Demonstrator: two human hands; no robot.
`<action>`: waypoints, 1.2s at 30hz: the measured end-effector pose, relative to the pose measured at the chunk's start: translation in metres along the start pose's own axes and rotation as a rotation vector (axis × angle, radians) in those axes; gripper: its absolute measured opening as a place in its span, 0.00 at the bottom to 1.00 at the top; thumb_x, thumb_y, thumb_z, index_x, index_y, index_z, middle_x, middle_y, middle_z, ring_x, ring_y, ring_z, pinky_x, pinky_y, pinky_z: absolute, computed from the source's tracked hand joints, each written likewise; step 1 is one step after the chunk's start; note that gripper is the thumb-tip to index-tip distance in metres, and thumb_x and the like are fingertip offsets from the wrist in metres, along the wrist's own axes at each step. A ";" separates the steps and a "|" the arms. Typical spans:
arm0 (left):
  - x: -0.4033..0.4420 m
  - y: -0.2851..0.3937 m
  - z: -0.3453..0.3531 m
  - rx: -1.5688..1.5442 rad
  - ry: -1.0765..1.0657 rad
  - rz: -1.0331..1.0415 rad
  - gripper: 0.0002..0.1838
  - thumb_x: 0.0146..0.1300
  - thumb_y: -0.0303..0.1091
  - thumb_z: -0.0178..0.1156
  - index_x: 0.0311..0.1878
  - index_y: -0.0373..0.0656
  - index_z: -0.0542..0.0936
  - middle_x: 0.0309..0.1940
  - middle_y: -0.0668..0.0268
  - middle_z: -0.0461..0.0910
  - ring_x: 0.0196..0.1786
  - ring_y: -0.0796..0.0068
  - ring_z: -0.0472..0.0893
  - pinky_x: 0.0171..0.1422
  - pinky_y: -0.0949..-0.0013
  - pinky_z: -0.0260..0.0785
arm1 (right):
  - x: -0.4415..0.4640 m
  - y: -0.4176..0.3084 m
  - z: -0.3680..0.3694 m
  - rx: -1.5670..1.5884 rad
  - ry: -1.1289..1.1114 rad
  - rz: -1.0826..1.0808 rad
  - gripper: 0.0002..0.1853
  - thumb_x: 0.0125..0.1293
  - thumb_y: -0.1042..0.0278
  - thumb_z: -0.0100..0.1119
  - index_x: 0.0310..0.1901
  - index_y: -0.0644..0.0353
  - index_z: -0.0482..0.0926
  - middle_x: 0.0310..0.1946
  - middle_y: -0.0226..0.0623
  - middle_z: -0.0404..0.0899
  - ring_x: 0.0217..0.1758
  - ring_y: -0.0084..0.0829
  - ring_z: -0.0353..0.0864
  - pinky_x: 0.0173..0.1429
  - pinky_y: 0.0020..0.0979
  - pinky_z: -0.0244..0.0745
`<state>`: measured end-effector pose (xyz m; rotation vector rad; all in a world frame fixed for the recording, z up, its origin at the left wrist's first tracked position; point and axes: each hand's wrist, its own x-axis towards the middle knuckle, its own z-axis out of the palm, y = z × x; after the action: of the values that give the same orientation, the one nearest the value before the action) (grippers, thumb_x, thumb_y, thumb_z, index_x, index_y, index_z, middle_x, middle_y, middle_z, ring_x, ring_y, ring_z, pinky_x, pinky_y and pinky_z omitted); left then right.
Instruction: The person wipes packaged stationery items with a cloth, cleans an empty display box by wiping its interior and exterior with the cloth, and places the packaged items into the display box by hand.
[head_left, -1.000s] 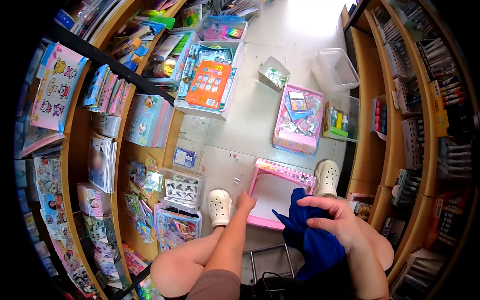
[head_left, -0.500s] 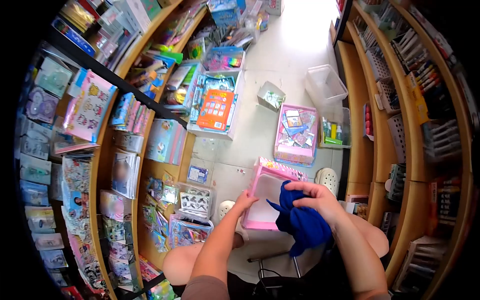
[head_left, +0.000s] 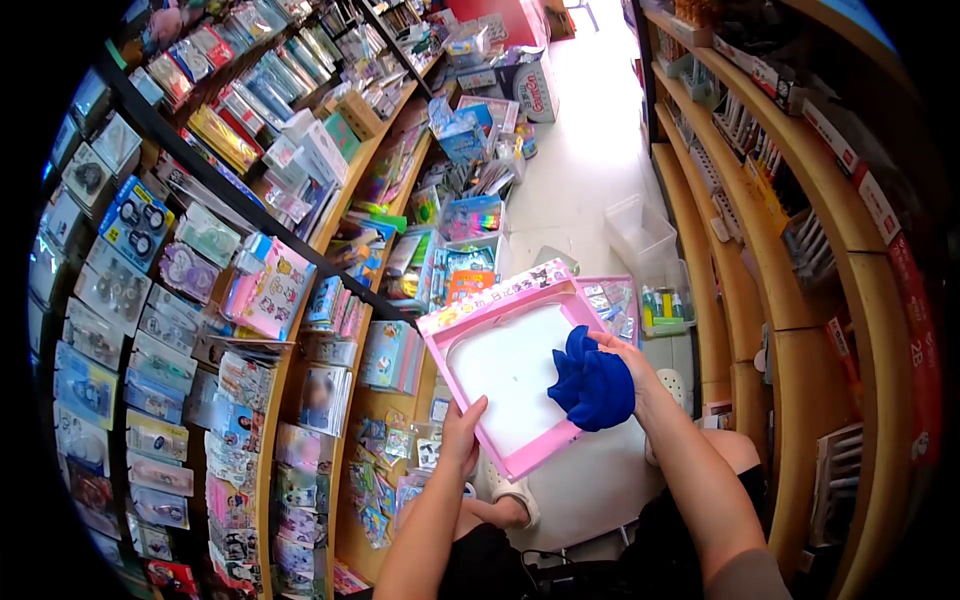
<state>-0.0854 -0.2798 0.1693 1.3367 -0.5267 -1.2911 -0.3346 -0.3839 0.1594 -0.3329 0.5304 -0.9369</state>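
Note:
A shallow pink box [head_left: 540, 452] with a white inside is held tilted up in front of me, its printed edge at the far side. My left hand [head_left: 462, 435] grips its lower left edge, thumb over the rim. A bunched blue cloth [head_left: 597, 390] is in my right hand [head_left: 632, 368], over the right side of the box. The cloth covers part of that side and some of my fingers, so I cannot tell whether this hand also touches the box.
Behind the box, a pink bin [head_left: 622, 292] of small packets stands on the floor, partly covered. A clear tub [head_left: 640, 230] and a clear bin with bottles [head_left: 668, 312] stand near the right shelves [head_left: 745, 290]. Packed shelves [head_left: 300, 380] line the left.
The pink box has risen off the floor area toward me and tilted. The blue cloth, hanging loose before, is now bunched tighter against the box's right side. My view has tipped up.

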 end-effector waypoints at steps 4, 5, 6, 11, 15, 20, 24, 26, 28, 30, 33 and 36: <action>-0.021 -0.003 0.013 0.028 0.035 0.147 0.26 0.58 0.29 0.59 0.59 0.35 0.63 0.50 0.59 0.72 0.50 0.70 0.74 0.55 0.69 0.67 | 0.008 -0.002 -0.002 0.101 -0.039 -0.080 0.18 0.58 0.77 0.55 0.51 0.65 0.67 0.37 0.42 0.78 0.36 0.31 0.81 0.39 0.30 0.80; -0.021 -0.006 0.016 0.063 0.039 0.196 0.26 0.58 0.29 0.59 0.59 0.35 0.63 0.49 0.59 0.72 0.50 0.70 0.74 0.55 0.69 0.67 | 0.009 -0.003 -0.002 0.119 -0.033 -0.095 0.18 0.58 0.76 0.55 0.50 0.65 0.67 0.37 0.42 0.78 0.36 0.31 0.81 0.39 0.30 0.80; -0.021 -0.008 0.020 0.079 0.035 0.230 0.27 0.58 0.28 0.59 0.59 0.35 0.63 0.49 0.60 0.72 0.50 0.71 0.73 0.56 0.70 0.65 | 0.008 -0.005 -0.002 0.113 -0.036 -0.115 0.18 0.57 0.76 0.55 0.51 0.65 0.67 0.37 0.42 0.77 0.36 0.31 0.81 0.39 0.30 0.80; -0.006 -0.018 0.040 0.063 -0.023 0.224 0.29 0.57 0.29 0.59 0.61 0.36 0.61 0.53 0.59 0.69 0.54 0.70 0.70 0.59 0.69 0.61 | 0.015 -0.015 -0.016 0.075 0.073 -0.244 0.23 0.55 0.78 0.57 0.53 0.65 0.63 0.38 0.41 0.76 0.36 0.30 0.80 0.38 0.29 0.79; -0.002 -0.025 0.053 0.094 -0.106 0.177 0.31 0.58 0.30 0.58 0.64 0.37 0.58 0.56 0.58 0.67 0.57 0.69 0.68 0.61 0.68 0.59 | 0.016 -0.023 -0.022 0.004 0.197 -0.299 0.26 0.54 0.81 0.56 0.55 0.64 0.60 0.39 0.43 0.75 0.36 0.30 0.79 0.38 0.29 0.78; -0.012 -0.026 0.059 0.014 -0.240 0.048 0.29 0.60 0.34 0.55 0.63 0.38 0.59 0.52 0.60 0.68 0.52 0.70 0.70 0.58 0.67 0.63 | 0.016 -0.018 -0.022 -0.104 0.313 -0.257 0.25 0.53 0.83 0.54 0.54 0.63 0.62 0.39 0.43 0.74 0.35 0.30 0.79 0.36 0.28 0.78; -0.011 -0.029 0.051 0.010 -0.326 -0.006 0.30 0.61 0.34 0.55 0.65 0.38 0.57 0.54 0.61 0.67 0.54 0.72 0.68 0.60 0.68 0.59 | 0.014 0.010 -0.013 -0.174 0.241 -0.196 0.23 0.52 0.83 0.54 0.52 0.65 0.64 0.37 0.42 0.74 0.35 0.30 0.79 0.36 0.28 0.77; -0.010 -0.034 0.049 0.012 -0.343 -0.016 0.30 0.62 0.36 0.55 0.64 0.37 0.58 0.53 0.63 0.67 0.53 0.74 0.68 0.59 0.69 0.60 | 0.006 0.018 0.006 -0.261 0.214 -0.131 0.23 0.51 0.84 0.54 0.52 0.66 0.65 0.39 0.42 0.74 0.36 0.31 0.78 0.38 0.28 0.77; -0.009 -0.039 0.048 0.010 -0.349 -0.034 0.29 0.63 0.38 0.55 0.64 0.37 0.59 0.52 0.64 0.67 0.52 0.75 0.68 0.58 0.71 0.60 | 0.009 0.030 0.010 -0.316 0.125 -0.096 0.25 0.50 0.84 0.53 0.53 0.67 0.64 0.43 0.44 0.74 0.39 0.31 0.78 0.41 0.27 0.76; -0.012 -0.037 0.049 0.021 -0.360 -0.044 0.29 0.63 0.39 0.55 0.63 0.37 0.59 0.51 0.65 0.68 0.52 0.76 0.68 0.57 0.72 0.60 | 0.008 0.034 0.019 -0.383 0.066 -0.046 0.26 0.50 0.84 0.53 0.54 0.67 0.64 0.49 0.47 0.72 0.44 0.32 0.76 0.46 0.26 0.74; -0.014 -0.032 0.049 0.062 -0.379 -0.035 0.29 0.64 0.41 0.55 0.63 0.37 0.60 0.50 0.65 0.69 0.51 0.77 0.68 0.57 0.73 0.60 | 0.006 0.034 0.027 -0.407 -0.030 0.017 0.26 0.50 0.83 0.53 0.54 0.67 0.64 0.51 0.48 0.71 0.46 0.32 0.75 0.48 0.27 0.73; -0.013 -0.033 0.046 0.066 -0.397 -0.033 0.30 0.64 0.42 0.55 0.63 0.38 0.59 0.51 0.64 0.69 0.52 0.77 0.69 0.58 0.73 0.60 | 0.012 0.038 0.025 -0.411 -0.103 0.023 0.24 0.50 0.85 0.51 0.52 0.65 0.65 0.48 0.42 0.73 0.44 0.27 0.76 0.46 0.24 0.73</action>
<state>-0.1423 -0.2785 0.1568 1.1478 -0.8293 -1.5892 -0.2897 -0.3716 0.1581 -0.7402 0.6292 -0.7800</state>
